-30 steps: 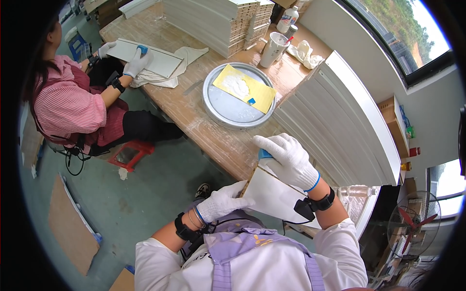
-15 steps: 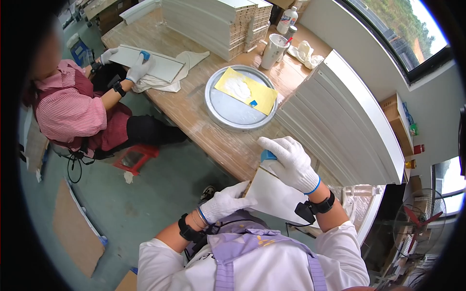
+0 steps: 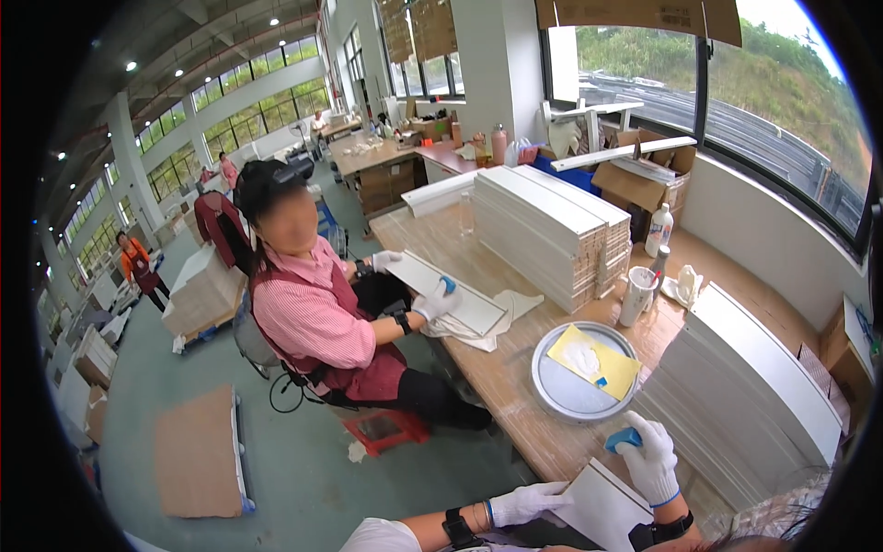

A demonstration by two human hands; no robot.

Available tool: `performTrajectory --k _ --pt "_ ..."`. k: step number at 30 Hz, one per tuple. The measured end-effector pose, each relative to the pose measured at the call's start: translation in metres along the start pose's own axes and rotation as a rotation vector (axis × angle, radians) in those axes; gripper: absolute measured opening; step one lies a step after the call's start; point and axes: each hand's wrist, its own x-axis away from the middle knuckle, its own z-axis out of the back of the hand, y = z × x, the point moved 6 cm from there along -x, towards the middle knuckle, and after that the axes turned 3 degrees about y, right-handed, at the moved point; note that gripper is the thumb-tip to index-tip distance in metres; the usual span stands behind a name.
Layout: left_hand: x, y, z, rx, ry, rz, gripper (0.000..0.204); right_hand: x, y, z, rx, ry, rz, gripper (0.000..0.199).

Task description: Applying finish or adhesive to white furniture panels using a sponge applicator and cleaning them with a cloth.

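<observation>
Print on brown cardboard [image 3: 653, 17], upper right; white bottle [image 3: 659, 230] below it has a label, too small to read.

Surface: brown wooden table [image 3: 513, 375], smeared whitish, running from the middle toward lower right. Room: big workshop, green floor [image 3: 303, 488], ceiling lights upper left, large window [image 3: 782, 101] upper right with greenery outside. Brown sheet [image 3: 198, 451] on floor, lower left.

Hands, lower right: left hand [image 3: 527, 504], gloved, gripping one white board [image 3: 602, 504] by its left edge. Right hand [image 3: 651, 460], gloved, fingers wrapped on one blue block [image 3: 624, 440], near the board's upper end; can't tell if block touches it.

Counts: two large stacks on table, panel stack [image 3: 533, 230] upper middle, second stack [image 3: 750, 391] at right. One round metal tray [image 3: 543, 397] right of centre, one yellow sheet [image 3: 622, 373] in it with one white powdery patch [image 3: 580, 357] and one small blue piece [image 3: 602, 381]. One white cup [image 3: 636, 299] above tray. One co-worker [image 3: 317, 304], centre left, on one red stool [image 3: 394, 429], gloved, with one white panel [image 3: 452, 293] and another blue block. One person in orange [image 3: 138, 264], far left.
</observation>
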Motion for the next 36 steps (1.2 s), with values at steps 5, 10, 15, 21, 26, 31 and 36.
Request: performTrajectory --k 5,10,15,21,26,31,36 --pt "-0.006 0.020 -0.003 -0.054 0.047 0.061 0.052 0.035 0.035 0.007 -0.617 0.170 -0.412 0.049" --pt "-0.014 0.021 0.007 -0.040 0.114 0.062 0.050 0.079 0.063 0.013 -0.775 0.373 -0.605 0.036" --pt "-0.033 0.009 0.035 -0.149 0.082 0.004 0.045 0.118 0.119 -0.002 -1.001 0.308 -0.694 0.047" --pt "-0.043 0.007 0.047 -0.249 0.067 -0.069 0.041 0.180 0.210 -0.049 -1.273 0.266 -1.020 0.043" --pt "-0.041 0.014 0.035 -0.034 0.046 0.047 0.041 0.169 0.125 -0.009 -1.340 0.351 -0.838 0.045" --pt "-0.039 0.015 0.027 0.121 0.072 0.149 0.040 0.168 0.130 -0.006 -1.177 0.317 -0.847 0.042" --pt "-0.042 0.017 0.026 0.144 0.047 0.138 0.039 0.177 0.141 -0.016 -1.255 0.302 -0.895 0.038"
